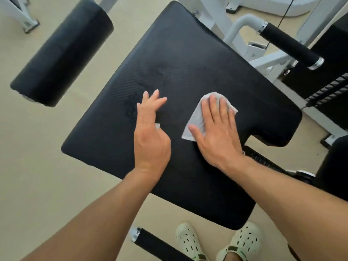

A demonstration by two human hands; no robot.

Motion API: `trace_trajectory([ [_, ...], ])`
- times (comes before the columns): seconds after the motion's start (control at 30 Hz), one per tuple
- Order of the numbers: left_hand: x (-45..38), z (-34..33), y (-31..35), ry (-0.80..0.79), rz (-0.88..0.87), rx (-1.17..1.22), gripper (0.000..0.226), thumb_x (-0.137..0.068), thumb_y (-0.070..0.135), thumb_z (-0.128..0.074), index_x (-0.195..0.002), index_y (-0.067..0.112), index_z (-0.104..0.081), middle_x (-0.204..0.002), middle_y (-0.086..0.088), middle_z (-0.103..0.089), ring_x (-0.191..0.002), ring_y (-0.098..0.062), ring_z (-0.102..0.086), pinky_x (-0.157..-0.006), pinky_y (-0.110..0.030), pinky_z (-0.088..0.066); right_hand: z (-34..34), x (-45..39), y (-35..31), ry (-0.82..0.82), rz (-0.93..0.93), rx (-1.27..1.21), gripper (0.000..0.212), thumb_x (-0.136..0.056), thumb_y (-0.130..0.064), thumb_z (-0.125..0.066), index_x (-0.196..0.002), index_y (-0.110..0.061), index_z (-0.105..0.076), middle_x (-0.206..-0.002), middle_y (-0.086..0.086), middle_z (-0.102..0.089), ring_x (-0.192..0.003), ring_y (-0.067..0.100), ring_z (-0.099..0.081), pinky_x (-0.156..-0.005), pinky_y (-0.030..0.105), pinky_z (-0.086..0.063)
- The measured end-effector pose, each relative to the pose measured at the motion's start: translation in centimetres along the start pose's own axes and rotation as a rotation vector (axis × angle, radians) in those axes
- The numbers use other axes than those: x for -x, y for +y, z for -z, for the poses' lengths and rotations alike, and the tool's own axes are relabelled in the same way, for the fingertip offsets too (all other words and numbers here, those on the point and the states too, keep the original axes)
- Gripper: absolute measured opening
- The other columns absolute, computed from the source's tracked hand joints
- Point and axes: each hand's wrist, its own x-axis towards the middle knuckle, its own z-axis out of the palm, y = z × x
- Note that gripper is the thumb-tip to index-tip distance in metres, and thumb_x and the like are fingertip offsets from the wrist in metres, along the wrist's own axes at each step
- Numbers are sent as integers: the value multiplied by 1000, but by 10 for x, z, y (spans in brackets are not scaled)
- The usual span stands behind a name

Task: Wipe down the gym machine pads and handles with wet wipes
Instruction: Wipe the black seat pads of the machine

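— Beige gym floor [47,176] all round, yes? What sits in the middle?

— One big black seat pad [188,59], flat, with a notch cut into its right edge. White machine frame [243,32] lies beyond it on the far right.

— And the wet wipe?

— White wipe [197,117], crumpled flat on the pad, right of centre. The right hand [216,132] lies on top of it, fingers straight and spread, palm pressing it down. Nothing is curled round it.

— The left hand?

— The left hand [150,132] is just left of the wipe, over the pad's middle, fingers relaxed and slightly fanned. A small pale scrap shows beside its thumb; I cannot tell what it is or whether it is held. Whether the fingertips touch the pad is unclear too.

— Other parts of the machine?

— A black roller pad [62,51] at far left, well apart from the seat. A black handle grip [290,46] with a chrome end at far right, and another handle [160,245] near the bottom edge, beside pale green perforated shoes [190,240].
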Motion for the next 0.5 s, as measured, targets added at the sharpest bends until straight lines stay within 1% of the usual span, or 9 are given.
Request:
trace_trajectory([
  [0.07, 2, 16, -4, 48, 5, 4, 75, -68, -28, -32, -133, 3, -55, -149, -7, -49, -151, -20, -29, -124, -47, -23, 11, -43, -39, -8, -1, -31, 77, -105, -61, -20, -162, -20, 13, -169, 1, 22, -155, 25, 24, -125, 43, 15],
  [0.13, 1, 30, -6, 128, 41, -16, 70, -73, -25, -32, -134, 3, -54, -148, -1, -49, -150, -18, -31, -121, -44, -29, 14, -65, -80, -15, 90, -32, 76, -106, -59, -20, -162, -19, 13, -169, 1, 22, -154, 28, 24, -125, 46, 14],
  [0.23, -2, 48, -5, 204, 113, -41, 58, -84, -12, -34, -135, 6, -53, -147, -1, -50, -148, -14, -34, -117, -14, -26, -2, -48, -116, -4, 370, 53, 69, -108, -54, -15, -163, -20, 8, -171, 1, 16, -156, 29, 20, -126, 50, 5],
  [0.3, -2, 58, -7, 194, 139, -29, 54, -86, -6, -36, -136, 9, -53, -149, -2, -49, -147, -12, -34, -112, -7, -24, -14, -18, -114, -18, 596, 112, 67, -108, -53, -16, -164, -21, 1, -172, 0, 7, -157, 29, 14, -127, 50, 1],
  [0.37, 1, 63, -11, 178, 161, -28, 54, -87, -7, -37, -136, 10, -53, -150, 0, -48, -147, -11, -34, -113, -8, -25, -20, 9, -95, -72, 796, 164, 67, -108, -53, -21, -165, -21, -7, -172, -1, 1, -158, 27, 10, -128, 49, -3],
  [0.4, 3, 64, -13, 175, 169, -44, 55, -87, -11, -37, -136, 10, -53, -150, 1, -48, -147, -11, -34, -115, -10, -26, -22, 19, -83, -95, 855, 185, 67, -108, -54, -24, -165, -22, -8, -172, -2, -1, -158, 25, 8, -128, 48, -5],
  [0.43, 5, 65, -15, 176, 176, -61, 59, -86, -15, -37, -136, 11, -53, -151, 2, -48, -147, -10, -33, -117, -15, -28, -22, 23, -69, -96, 864, 202, 67, -108, -55, -26, -165, -22, -9, -172, -3, -2, -159, 23, 6, -129, 46, -6],
  [0.47, 7, 65, -17, 180, 184, -67, 63, -84, -19, -35, -136, 12, -53, -151, 3, -48, -148, -9, -32, -118, -23, -31, -21, 21, -57, -74, 809, 206, 67, -108, -56, -27, -165, -23, -10, -172, -3, -4, -159, 21, 2, -129, 44, -5],
  [0.5, 8, 65, -17, 182, 198, -60, 66, -82, -21, -34, -136, 13, -53, -151, 6, -47, -148, -7, -31, -117, -31, -34, -17, 13, -48, -39, 699, 194, 67, -107, -56, -27, -164, -24, -12, -172, -2, -7, -159, 20, -2, -129, 42, -4],
])
